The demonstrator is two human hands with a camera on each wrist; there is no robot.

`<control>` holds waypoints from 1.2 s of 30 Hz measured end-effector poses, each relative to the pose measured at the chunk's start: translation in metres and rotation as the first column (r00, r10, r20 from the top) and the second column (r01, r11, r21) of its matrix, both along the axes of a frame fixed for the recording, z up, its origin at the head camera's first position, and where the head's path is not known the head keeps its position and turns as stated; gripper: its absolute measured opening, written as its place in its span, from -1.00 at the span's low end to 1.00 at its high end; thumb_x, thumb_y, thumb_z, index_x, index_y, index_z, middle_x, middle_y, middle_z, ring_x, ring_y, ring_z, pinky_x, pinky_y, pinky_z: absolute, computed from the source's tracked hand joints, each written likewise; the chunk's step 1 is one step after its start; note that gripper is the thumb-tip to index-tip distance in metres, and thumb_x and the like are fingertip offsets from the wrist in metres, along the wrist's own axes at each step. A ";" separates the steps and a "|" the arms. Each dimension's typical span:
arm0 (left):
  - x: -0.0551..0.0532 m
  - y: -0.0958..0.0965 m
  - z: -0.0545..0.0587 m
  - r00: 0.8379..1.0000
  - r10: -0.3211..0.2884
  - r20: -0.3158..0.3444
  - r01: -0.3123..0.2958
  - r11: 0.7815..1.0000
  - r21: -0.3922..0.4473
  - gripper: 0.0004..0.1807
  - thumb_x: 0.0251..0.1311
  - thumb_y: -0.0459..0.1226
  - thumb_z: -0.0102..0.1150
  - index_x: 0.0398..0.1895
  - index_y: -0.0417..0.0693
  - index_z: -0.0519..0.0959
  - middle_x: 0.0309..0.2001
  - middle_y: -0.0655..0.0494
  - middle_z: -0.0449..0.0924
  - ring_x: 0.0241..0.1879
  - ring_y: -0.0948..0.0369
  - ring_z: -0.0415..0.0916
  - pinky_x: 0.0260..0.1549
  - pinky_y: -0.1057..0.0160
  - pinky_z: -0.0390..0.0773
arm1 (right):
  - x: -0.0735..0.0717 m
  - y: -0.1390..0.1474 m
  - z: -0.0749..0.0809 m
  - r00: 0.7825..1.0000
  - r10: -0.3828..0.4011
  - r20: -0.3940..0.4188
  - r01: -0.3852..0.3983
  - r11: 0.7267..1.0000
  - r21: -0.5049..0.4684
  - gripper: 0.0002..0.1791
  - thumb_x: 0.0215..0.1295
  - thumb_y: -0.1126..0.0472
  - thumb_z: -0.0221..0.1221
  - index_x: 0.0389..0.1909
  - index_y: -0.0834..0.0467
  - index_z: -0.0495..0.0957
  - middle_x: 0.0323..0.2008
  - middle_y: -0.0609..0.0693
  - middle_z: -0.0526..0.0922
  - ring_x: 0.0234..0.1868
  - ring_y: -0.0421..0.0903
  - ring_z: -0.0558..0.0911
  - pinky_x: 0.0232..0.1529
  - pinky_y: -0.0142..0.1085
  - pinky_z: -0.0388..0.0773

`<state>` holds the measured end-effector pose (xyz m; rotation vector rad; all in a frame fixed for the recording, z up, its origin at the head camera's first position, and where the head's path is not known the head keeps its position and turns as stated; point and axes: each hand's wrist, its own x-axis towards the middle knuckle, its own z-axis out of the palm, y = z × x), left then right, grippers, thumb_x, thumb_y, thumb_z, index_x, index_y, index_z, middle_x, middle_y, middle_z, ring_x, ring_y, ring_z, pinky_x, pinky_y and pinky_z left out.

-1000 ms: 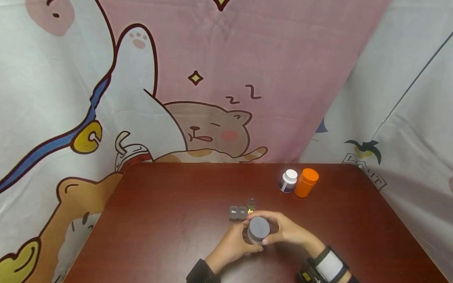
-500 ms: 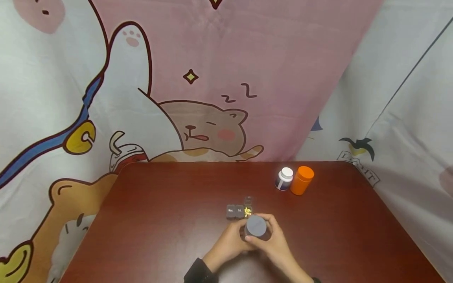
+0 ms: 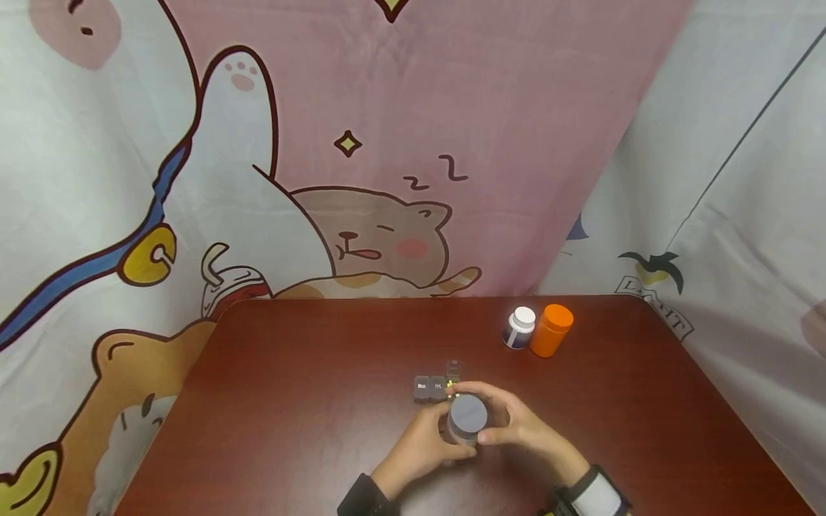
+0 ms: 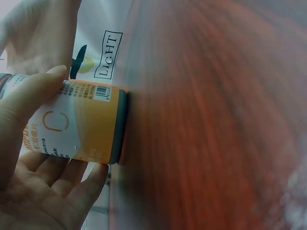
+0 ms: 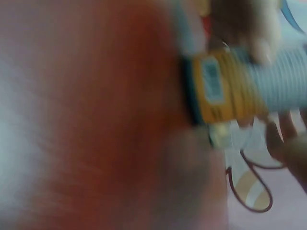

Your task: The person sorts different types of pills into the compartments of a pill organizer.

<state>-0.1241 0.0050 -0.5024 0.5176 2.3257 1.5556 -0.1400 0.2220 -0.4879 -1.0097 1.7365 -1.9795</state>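
A pill bottle (image 3: 468,415) with a grey lid stands upright in front of me; its orange and white label (image 4: 96,124) shows in the left wrist view. My left hand (image 3: 421,446) grips the bottle's body from the left, thumb on the near side. Curled about the lid from the right, my right hand (image 3: 521,423) has its thumb in front and a finger behind. Just beyond the hands lies a dark pill organizer (image 3: 429,388), with "Mon." and "Fri." lids down. Its right compartment has a raised lid (image 3: 454,369) and yellow pills (image 3: 450,385), partly hidden by fingers.
Toward the back right of the brown table (image 3: 310,401) stand a white bottle (image 3: 519,328) and an orange bottle (image 3: 551,330), close together. A patterned cloth (image 3: 503,107) hangs behind the table. The right wrist view is blurred.
My right hand turned inward over the lid half a second ago and is now back out at the right. The left hand keeps its grip on the bottle. The view shifted slightly.
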 end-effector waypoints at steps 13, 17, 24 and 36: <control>0.004 0.001 0.002 1.000 0.013 -0.005 -0.013 1.000 -0.020 -0.09 -0.07 -0.24 0.68 0.40 -0.26 0.48 0.24 -0.07 0.67 0.17 0.02 0.64 0.14 0.06 0.67 | -0.024 0.007 0.008 0.974 0.219 0.065 -0.223 0.972 0.066 -0.43 0.40 0.31 0.27 0.37 0.42 0.41 0.36 0.07 0.60 0.37 -0.10 0.53 0.43 -0.25 0.42; 0.003 0.001 0.003 1.000 0.023 0.007 -0.023 1.000 -0.020 -0.08 -0.08 -0.23 0.69 0.40 -0.30 0.48 0.25 -0.10 0.66 0.18 0.02 0.64 0.15 -0.01 0.66 | -0.005 0.004 0.006 1.000 -0.013 0.013 0.011 0.991 0.137 -0.38 0.35 0.34 0.34 0.38 0.42 0.41 0.33 -0.05 0.63 0.32 -0.28 0.55 0.33 -0.39 0.46; 0.001 0.000 0.003 1.000 0.019 0.018 -0.019 1.000 0.005 -0.21 -0.06 -0.20 0.68 0.31 -0.15 0.58 0.10 0.06 0.74 0.06 0.15 0.68 0.05 0.10 0.69 | 0.037 -0.023 0.003 0.831 -0.539 -0.134 0.554 0.786 0.275 -0.35 0.18 0.35 0.47 0.33 0.23 0.56 0.25 0.13 0.69 0.25 -0.38 0.58 0.29 -0.37 0.45; 0.002 0.001 0.004 0.999 0.023 -0.037 -0.023 1.000 -0.003 -0.25 -0.06 -0.20 0.67 0.28 -0.14 0.61 0.15 0.00 0.73 0.15 0.03 0.68 0.22 -0.04 0.63 | 0.055 -0.041 0.005 0.714 -0.684 -0.153 0.699 0.680 0.220 -0.22 0.12 0.39 0.49 0.41 0.19 0.49 0.31 0.03 0.64 0.33 -0.43 0.43 0.48 -0.25 0.21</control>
